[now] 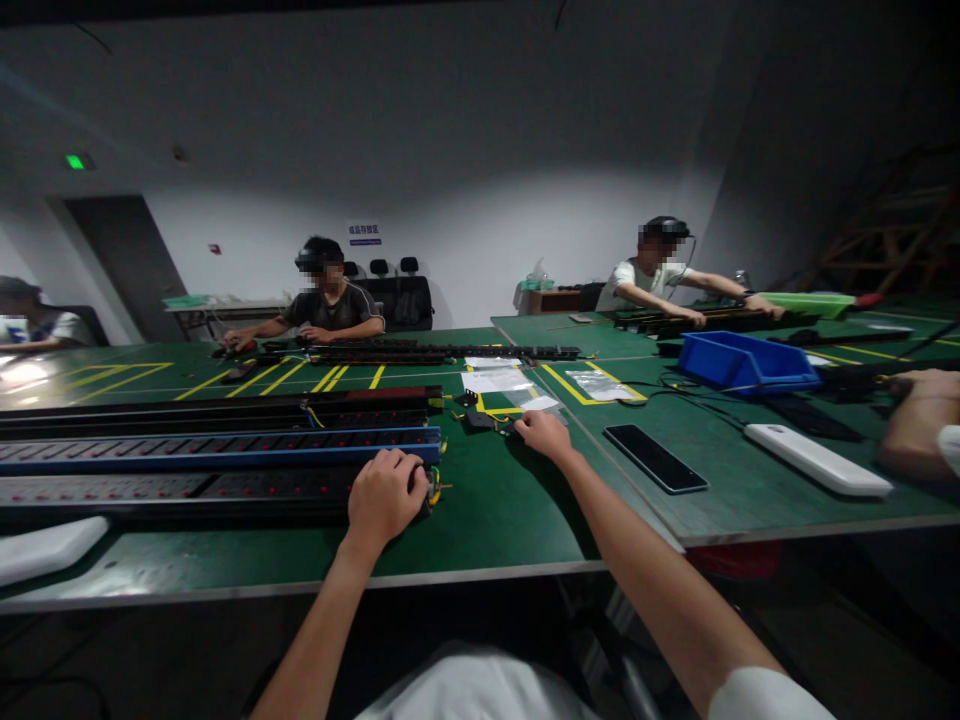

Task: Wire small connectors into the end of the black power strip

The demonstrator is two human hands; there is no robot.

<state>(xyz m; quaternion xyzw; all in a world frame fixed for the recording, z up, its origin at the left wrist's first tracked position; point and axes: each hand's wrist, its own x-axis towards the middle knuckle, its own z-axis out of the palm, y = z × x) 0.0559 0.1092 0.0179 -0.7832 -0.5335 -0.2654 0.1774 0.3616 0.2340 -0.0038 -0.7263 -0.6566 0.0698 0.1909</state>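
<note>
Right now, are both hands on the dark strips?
No: the left hand rests on one strip, the right hand lies to their right.

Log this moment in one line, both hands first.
left hand: on nearest strip, by right end | right hand: at small black part, contact unclear | dark phone: flat on green table

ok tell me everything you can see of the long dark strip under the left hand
The long dark strip lies flat on the green table, running out of view at left. Red dots line its greyish top; metal or plastic is unclear. Yellowish wire shows at its right end, near which the left hand rests on it. A blue-edged strip lies just behind.
</note>
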